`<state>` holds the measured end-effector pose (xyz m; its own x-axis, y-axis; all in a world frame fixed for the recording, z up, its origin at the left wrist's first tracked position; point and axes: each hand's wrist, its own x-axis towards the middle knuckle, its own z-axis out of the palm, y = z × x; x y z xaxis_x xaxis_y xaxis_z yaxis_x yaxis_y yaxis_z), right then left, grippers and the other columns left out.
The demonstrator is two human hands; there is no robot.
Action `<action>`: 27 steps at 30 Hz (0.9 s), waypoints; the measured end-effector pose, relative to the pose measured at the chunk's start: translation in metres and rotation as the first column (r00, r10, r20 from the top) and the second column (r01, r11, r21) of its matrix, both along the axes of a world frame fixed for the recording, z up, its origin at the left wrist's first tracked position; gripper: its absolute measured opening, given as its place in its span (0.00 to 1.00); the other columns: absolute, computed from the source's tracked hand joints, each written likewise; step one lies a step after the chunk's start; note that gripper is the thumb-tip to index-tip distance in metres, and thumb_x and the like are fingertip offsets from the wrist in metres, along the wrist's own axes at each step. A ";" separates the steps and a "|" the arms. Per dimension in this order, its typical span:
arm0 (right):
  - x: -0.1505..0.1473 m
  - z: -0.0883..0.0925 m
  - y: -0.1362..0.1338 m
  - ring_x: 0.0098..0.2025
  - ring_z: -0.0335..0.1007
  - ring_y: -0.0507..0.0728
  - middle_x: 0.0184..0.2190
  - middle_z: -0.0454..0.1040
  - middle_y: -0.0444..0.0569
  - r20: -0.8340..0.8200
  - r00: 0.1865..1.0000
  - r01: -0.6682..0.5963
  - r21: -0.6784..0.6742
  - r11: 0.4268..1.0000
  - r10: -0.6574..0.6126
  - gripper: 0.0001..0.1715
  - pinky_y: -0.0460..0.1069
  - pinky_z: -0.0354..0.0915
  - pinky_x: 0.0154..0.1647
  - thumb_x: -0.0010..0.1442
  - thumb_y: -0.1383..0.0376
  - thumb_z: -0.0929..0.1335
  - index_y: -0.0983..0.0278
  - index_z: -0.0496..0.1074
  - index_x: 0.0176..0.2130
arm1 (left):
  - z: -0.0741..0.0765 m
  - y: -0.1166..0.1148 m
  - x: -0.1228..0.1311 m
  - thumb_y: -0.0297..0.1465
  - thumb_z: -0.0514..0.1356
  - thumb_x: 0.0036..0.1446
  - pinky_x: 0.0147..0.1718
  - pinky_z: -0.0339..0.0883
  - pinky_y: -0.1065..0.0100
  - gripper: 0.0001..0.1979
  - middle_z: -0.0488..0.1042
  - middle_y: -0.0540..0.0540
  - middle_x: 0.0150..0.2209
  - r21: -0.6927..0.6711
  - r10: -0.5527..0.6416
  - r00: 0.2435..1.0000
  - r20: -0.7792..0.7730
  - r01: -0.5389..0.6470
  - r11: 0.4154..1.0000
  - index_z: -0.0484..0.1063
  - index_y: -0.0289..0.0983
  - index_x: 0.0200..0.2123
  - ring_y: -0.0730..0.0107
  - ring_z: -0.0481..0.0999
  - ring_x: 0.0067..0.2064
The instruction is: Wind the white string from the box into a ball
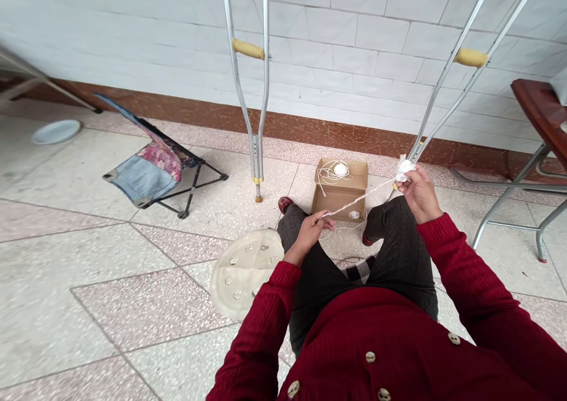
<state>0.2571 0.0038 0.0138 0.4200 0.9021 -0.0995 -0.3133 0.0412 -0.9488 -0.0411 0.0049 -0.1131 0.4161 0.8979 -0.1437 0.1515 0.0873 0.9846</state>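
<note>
A white cord (pixel 354 201) runs taut on a slant between my two hands. Its lower end is pinched in the closed fingers of my left hand (pixel 310 233), above my left knee. My right hand (pixel 420 193) is closed on a white bundle (pixel 404 169) at the cord's upper end; I cannot tell whether it is wound cord or cloth. Below the cord, an open cardboard box (pixel 319 202) stands on the floor between my feet. In its lid part lies a white ball of string (pixel 341 170) with loose loops, and a smaller white coil (pixel 355 215) sits in the lower corner.
Two metal crutches (pixel 256 153) (pixel 443 88) lean on the tiled wall. A folding stool (pixel 146 173) is at the left, with a white plate (pixel 56 131) behind it. A round pale lid (pixel 230 271) lies by my left leg. A brown-topped chair or table (pixel 538 117) stands right.
</note>
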 end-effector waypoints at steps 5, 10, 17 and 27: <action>0.002 0.027 0.001 0.22 0.65 0.49 0.29 0.70 0.42 0.115 0.993 -0.011 0.072 0.997 0.002 0.15 0.45 0.60 0.18 0.50 0.67 0.69 0.58 0.68 0.40 | -0.005 0.016 -0.003 0.25 0.56 0.52 0.58 0.64 0.55 0.18 0.78 0.42 0.48 0.241 0.049 0.933 -0.357 0.041 0.970 0.74 0.36 0.47 0.59 0.75 0.52; -0.028 0.023 0.000 0.19 0.64 0.48 0.30 0.71 0.41 0.215 0.974 -0.074 -0.010 0.997 0.074 0.19 0.43 0.59 0.15 0.46 0.66 0.71 0.59 0.68 0.40 | 0.049 0.021 0.034 0.29 0.58 0.57 0.61 0.59 0.57 0.23 0.72 0.41 0.57 0.330 0.061 0.962 -0.267 0.031 0.943 0.68 0.37 0.57 0.59 0.70 0.59; -0.053 0.010 0.001 0.20 0.62 0.46 0.30 0.69 0.40 0.353 0.924 -0.143 -0.034 0.989 0.145 0.19 0.41 0.56 0.15 0.44 0.66 0.71 0.60 0.70 0.40 | 0.100 0.005 0.089 0.37 0.60 0.59 0.56 0.63 0.59 0.18 0.76 0.43 0.51 0.194 -0.072 0.992 0.106 0.051 0.980 0.74 0.36 0.51 0.57 0.73 0.54; -0.024 -0.026 0.018 0.16 0.61 0.47 0.22 0.68 0.38 0.163 0.986 0.000 -0.161 0.987 0.026 0.17 0.41 0.48 0.11 0.40 0.65 0.71 0.62 0.66 0.33 | 0.097 -0.024 0.060 0.41 0.57 0.61 0.49 0.67 0.63 0.19 0.80 0.42 0.31 -0.059 -0.308 0.917 0.252 0.333 0.941 0.76 0.33 0.26 0.63 0.78 0.40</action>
<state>0.2333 0.0219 -0.0120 0.4308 0.8856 -0.1735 -0.1526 -0.1181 -0.9812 0.0187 -0.0188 -0.0157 0.7118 0.6970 -0.0868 -0.0477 0.1713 0.9841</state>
